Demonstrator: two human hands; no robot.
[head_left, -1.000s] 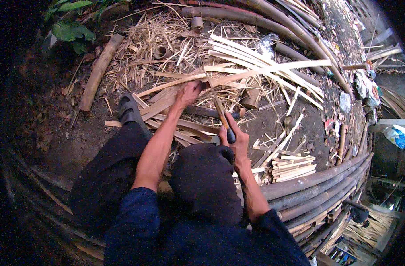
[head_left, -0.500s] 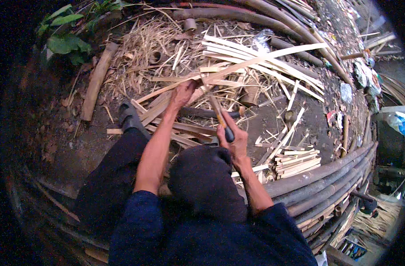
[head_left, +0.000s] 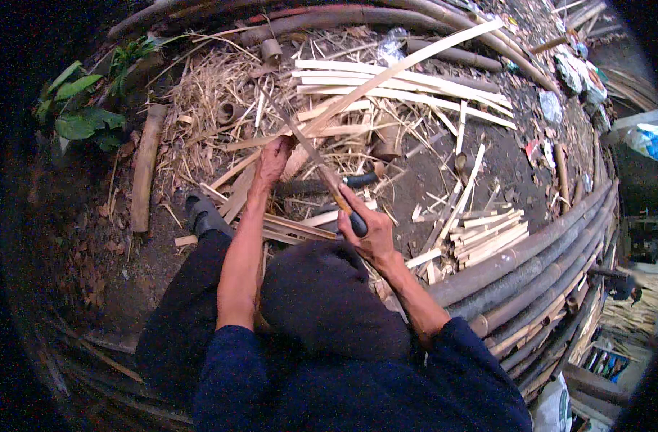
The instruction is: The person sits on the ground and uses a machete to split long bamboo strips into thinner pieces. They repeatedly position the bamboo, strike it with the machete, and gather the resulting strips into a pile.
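My left hand [head_left: 275, 160] is closed round the near end of a long, pale bamboo strip [head_left: 408, 63], which slants away to the far right. In my right hand [head_left: 372, 232] is a knife [head_left: 312, 153], gripped by its brown and black handle. Its narrow blade points far left and crosses the strip just beside my left fingers. I cannot tell how deep the edge sits in the strip. Below the blade lies a dark, round bamboo piece [head_left: 354, 180] on the ground. Split strips [head_left: 293, 225] lie between my forearms, partly hidden by my dark-clothed knee [head_left: 322, 295].
Several long pale strips [head_left: 444, 84] lie beyond my hands, with short strips [head_left: 491, 237] stacked at right. Shavings [head_left: 206, 83] cover the ground at far left, near a bamboo section [head_left: 149, 169] and a leafy plant [head_left: 80, 124]. Bamboo poles [head_left: 530, 259] run along the right.
The knife blade now reaches farther past the strip, toward the far left, with more of it showing. The held strip slopes more steeply. The whole view has shifted and turned slightly.
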